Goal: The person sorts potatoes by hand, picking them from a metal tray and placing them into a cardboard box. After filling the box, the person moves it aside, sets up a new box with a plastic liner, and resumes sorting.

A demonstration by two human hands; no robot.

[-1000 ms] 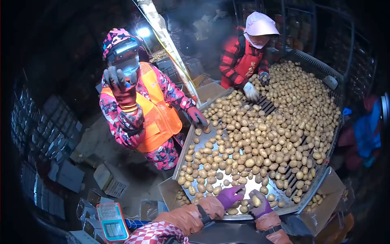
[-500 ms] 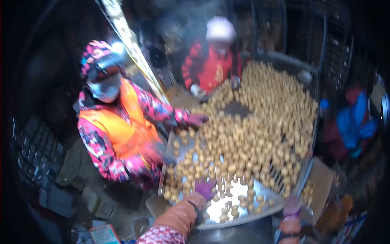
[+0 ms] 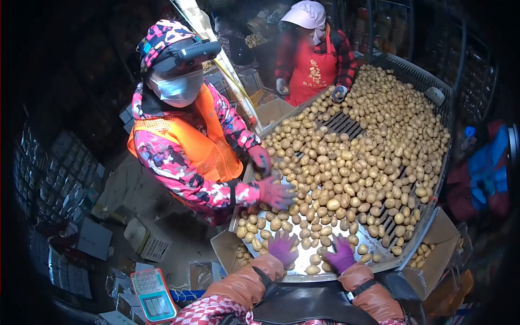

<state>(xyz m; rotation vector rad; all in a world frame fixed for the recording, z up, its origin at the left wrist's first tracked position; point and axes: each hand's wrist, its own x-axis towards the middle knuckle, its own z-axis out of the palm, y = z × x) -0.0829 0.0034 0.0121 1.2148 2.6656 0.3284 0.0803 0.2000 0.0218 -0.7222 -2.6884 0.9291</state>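
Note:
Round yellow potatoes (image 3: 338, 176) cover most of a metal sorting table (image 3: 336, 274). My left hand (image 3: 283, 248), in a purple glove, rests with fingers spread among potatoes at the table's near edge. To its right my right hand (image 3: 340, 254), gloved the same, also has its fingers apart and touches potatoes on the shiny metal sheet. Neither hand is closed around a potato. A few loose potatoes (image 3: 313, 269) lie between my two hands.
A person in an orange vest (image 3: 203, 143) works at the left side, gloved hands (image 3: 276, 193) over the potatoes. Another in a red apron (image 3: 313, 76) stands at the far side. Cardboard boxes (image 3: 433, 246) flank the near corners. A scale (image 3: 154, 297) sits at lower left.
My right hand has moved from the table's right corner leftward onto the metal sheet, close to my left hand. The view has shifted and sharpened. The vested person's hand has reached over the potatoes.

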